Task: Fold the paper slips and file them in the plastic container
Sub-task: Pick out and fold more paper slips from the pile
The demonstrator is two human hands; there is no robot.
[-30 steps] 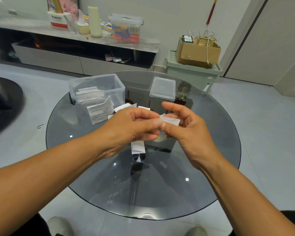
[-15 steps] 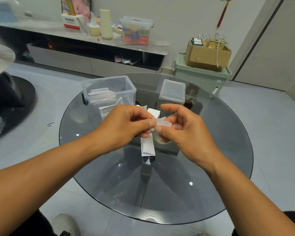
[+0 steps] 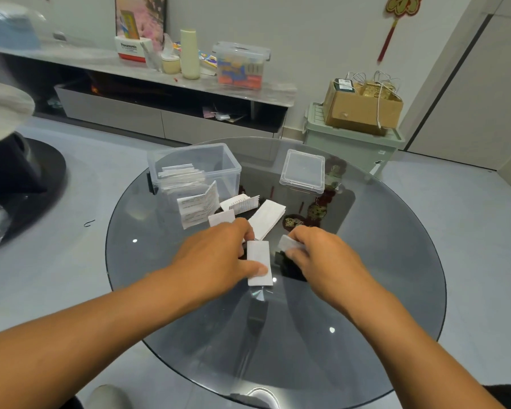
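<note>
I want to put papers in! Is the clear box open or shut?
Open. The clear box has no lid on; its lid lies apart on the glass table, and paper slips stand inside.

Container point(image 3: 194, 169) left of lid point(image 3: 303, 171), on table point(image 3: 366, 290)
</note>
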